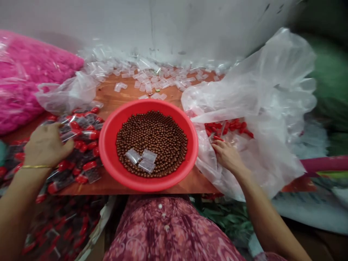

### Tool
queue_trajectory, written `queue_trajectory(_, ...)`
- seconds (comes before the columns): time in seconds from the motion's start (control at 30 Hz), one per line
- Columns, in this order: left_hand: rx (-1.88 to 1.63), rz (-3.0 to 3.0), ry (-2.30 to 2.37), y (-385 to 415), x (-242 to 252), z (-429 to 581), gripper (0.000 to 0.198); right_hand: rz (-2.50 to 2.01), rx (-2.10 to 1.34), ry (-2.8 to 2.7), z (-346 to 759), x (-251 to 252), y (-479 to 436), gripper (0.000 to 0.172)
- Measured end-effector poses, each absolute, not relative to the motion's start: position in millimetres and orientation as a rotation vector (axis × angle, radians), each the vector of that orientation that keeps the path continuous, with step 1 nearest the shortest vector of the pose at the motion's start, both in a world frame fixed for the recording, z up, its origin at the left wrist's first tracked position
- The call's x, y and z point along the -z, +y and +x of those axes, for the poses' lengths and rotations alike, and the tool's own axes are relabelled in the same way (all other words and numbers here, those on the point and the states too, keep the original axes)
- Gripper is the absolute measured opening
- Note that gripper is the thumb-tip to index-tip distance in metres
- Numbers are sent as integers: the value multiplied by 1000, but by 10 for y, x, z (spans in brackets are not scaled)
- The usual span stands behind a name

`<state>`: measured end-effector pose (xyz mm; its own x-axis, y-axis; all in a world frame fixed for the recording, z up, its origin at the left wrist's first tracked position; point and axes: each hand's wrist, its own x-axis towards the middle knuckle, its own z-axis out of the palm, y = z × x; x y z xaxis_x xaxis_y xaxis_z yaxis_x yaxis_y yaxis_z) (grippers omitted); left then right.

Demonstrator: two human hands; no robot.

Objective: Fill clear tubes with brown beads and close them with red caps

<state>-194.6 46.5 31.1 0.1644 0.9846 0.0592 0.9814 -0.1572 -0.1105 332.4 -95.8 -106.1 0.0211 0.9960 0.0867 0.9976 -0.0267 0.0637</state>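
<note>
My left hand (pixel 45 145) lies over a heap of small clear boxes with red caps (pixel 89 170), dark beads inside them. Its thumb is spread away, and some fingertips are hidden. At the mouth of a whitish plastic bag (pixel 261 94), my right hand (pixel 228 156) has its fingers drawn together on a red cap (pixel 216 138). More red caps (pixel 236 125) lie behind those fingers in the bag. Between the hands stands a red basin (pixel 148 185) full of brown beads (pixel 152 134). On the beads rest 3 clear little boxes (pixel 147 166).
Many clear little boxes (pixel 148 85) are scattered along the back of the orange-brown tabletop (pixel 108 88), against a pale wall (pixel 168 32). A bulging bag of pink pieces (pixel 29 76) stands far left. Below the front left edge, more red-capped boxes (pixel 65 228) fill a container.
</note>
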Motion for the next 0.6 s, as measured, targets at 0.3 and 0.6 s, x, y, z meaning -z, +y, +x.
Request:
queue_trajectory(0.3, -380, -3189, -864, 269, -169, -556, 26, -2390, 244, -1862, 3408, 1321, -1062, 27)
queue_trajectory(0.6, -737, -3059, -842, 553, 67, -258, 17, -2163, 257, -1571, 3322, 1547, -1141, 18)
